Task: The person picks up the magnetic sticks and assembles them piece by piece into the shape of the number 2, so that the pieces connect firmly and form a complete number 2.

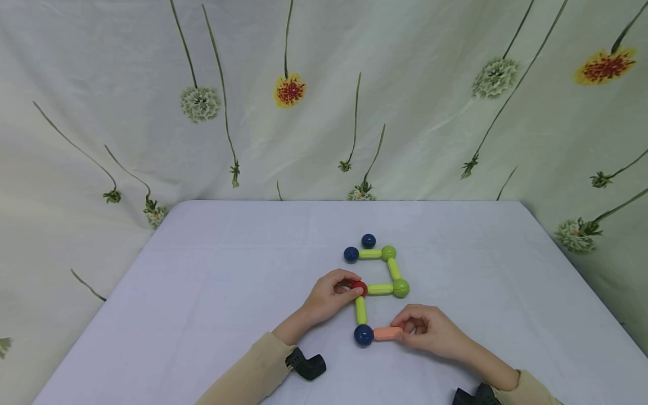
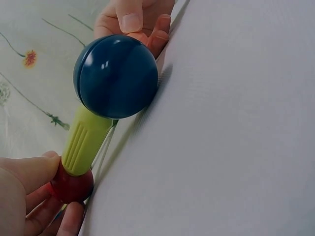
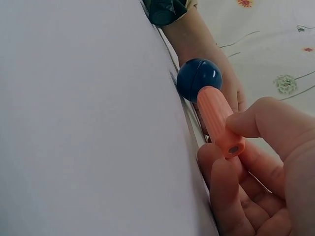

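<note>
On the table lies a linked figure of balls and rods. My left hand [image 1: 328, 297] pinches its red ball [image 1: 359, 288] between thumb and fingers. From that ball one yellow-green rod [image 1: 361, 311] runs to the near dark blue ball [image 1: 363, 335], another to a green ball [image 1: 401, 288]. My right hand [image 1: 430, 332] pinches an orange rod [image 3: 216, 118] by its outer end, where a small grey disc shows in the right wrist view. The rod's other end touches the near blue ball. Further rods lead through a second green ball [image 1: 388, 253] to a blue ball [image 1: 351, 255].
A separate dark blue ball [image 1: 368, 241] lies just beyond the far end of the figure. The white-covered table [image 1: 228, 281] ends at a floral cloth backdrop [image 1: 324, 140]. Dark wrist devices [image 1: 306, 364] sit at both sleeves.
</note>
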`<act>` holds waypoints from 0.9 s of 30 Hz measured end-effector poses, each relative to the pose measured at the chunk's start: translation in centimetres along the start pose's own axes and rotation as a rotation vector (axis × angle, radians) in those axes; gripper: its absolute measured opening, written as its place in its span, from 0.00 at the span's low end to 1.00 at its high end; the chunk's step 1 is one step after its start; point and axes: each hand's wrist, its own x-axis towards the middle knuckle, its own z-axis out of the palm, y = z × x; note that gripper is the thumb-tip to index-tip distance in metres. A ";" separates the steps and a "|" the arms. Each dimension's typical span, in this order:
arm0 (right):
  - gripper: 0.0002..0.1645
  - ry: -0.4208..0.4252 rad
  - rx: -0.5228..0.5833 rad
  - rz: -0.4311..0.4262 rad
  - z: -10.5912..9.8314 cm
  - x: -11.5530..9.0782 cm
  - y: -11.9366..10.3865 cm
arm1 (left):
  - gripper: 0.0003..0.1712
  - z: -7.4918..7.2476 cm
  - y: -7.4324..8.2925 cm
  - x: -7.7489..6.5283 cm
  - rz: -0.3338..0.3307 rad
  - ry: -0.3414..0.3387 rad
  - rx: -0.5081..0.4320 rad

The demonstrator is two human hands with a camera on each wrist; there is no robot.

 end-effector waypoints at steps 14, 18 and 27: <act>0.11 -0.024 -0.037 0.040 -0.2 0.1 -0.2 | 0.15 0.1 0.3 0.0 -0.011 0.006 0.003; 0.11 -0.032 -0.050 0.045 -0.1 0.2 -0.2 | 0.15 -0.2 1.9 -0.4 -0.009 0.002 -0.002; 0.11 -0.038 -0.040 0.047 -0.2 0.2 -0.2 | 0.14 -0.8 4.2 -1.0 0.002 -0.009 -0.022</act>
